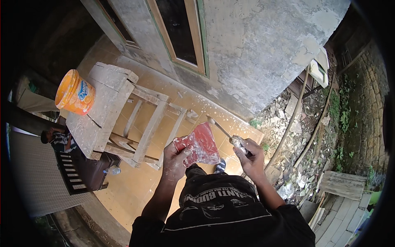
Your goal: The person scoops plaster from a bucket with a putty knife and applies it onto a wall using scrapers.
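Observation:
My left hand (pixel 173 163) is closed around a red putty spreader (pixel 202 145), thumb on its face; the flat, flared blade is smeared with white putty. In my right hand (pixel 252 159) is a slim putty knife (pixel 222 129), seen nearly edge-on. Its handle end is caked white and partly hidden by my fingers. The knife's tip carries a pale dab and points up and left, close to the spreader's upper corner; whether they touch I cannot tell. White residue covers the fingers of both hands.
To the left, an orange bucket (pixel 78 92) stands on a putty-spattered wooden bench (pixel 105 88). Ahead rises a patchy grey wall (pixel 255 53) with a wooden-framed window (pixel 181 33). Rubble (pixel 284 123) and poles lie right of the tiled floor (pixel 123 197). A person (pixel 59 139) is at far left.

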Available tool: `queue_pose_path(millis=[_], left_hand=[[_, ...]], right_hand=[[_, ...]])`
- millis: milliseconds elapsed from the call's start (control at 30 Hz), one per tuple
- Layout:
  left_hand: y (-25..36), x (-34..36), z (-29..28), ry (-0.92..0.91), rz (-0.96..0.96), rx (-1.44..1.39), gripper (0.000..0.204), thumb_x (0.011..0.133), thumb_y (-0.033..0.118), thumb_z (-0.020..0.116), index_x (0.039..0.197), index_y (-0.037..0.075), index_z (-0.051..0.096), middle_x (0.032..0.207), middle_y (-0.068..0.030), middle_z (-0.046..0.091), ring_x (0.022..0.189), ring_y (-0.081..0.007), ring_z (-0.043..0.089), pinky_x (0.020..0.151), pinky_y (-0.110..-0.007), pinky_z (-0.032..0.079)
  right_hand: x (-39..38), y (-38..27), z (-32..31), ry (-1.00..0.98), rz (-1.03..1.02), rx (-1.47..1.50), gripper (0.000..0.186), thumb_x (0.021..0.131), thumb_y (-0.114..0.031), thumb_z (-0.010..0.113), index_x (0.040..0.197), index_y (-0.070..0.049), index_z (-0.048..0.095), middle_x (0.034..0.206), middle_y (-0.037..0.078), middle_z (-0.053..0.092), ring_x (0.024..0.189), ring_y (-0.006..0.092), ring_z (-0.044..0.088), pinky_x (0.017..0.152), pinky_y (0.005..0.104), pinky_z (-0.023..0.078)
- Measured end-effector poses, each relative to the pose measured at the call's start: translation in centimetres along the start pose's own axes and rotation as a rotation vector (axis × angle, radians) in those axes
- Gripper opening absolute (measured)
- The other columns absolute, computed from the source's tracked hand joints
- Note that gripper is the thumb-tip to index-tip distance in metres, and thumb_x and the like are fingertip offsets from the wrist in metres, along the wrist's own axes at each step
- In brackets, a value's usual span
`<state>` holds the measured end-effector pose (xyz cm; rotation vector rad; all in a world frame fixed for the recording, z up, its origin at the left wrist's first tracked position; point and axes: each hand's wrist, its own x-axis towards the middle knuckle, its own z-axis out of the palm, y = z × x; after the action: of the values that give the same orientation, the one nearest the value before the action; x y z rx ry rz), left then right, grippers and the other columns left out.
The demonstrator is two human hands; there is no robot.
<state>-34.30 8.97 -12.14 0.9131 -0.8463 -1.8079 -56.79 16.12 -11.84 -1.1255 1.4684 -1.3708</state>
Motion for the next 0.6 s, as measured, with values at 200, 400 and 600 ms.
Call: queue_pose_path(millis=[200,400,600], left_hand=[[1.1,-0.1,0.3,-0.006,-0.056,-0.142,0.027,0.084,-0.008,0.052,0.111,-0.007,0.053,0.100,-0.0145,0.063,0.089,-0.0201,0.064,0.078,-0.033,0.053],[0.6,0.6,0.8,0.022,0.083,-0.112,0.030,0.085,-0.006,0.052,0.115,-0.008,0.052,0.104,-0.0157,0.062,0.088,-0.0219,0.064,0.077,-0.032,0.054],[0.4,0.3,2.7,-0.043,0.495,0.687,0.025,0.081,-0.009,0.058,0.106,-0.008,0.062,0.102,-0.0180,0.066,0.095,-0.0255,0.065,0.084,-0.032,0.053]], right_hand=[[-0.4,2.3,-1.0,0.201,-0.419,-0.603,0.027,0.074,-0.001,0.071,0.100,-0.003,0.067,0.084,0.012,0.060,0.071,0.0263,0.058,0.059,0.0336,0.047],[-1.8,0.8,-3.4,0.032,0.139,-0.027,0.014,0.086,-0.008,0.062,0.094,0.002,0.066,0.070,0.006,0.060,0.054,0.0109,0.052,0.046,0.0243,0.038],[-1.1,0.0,-4.3,-0.259,0.378,0.307,0.023,0.092,-0.015,0.052,0.087,0.004,0.064,0.060,0.007,0.059,0.039,0.0092,0.046,0.037,0.0218,0.033]])
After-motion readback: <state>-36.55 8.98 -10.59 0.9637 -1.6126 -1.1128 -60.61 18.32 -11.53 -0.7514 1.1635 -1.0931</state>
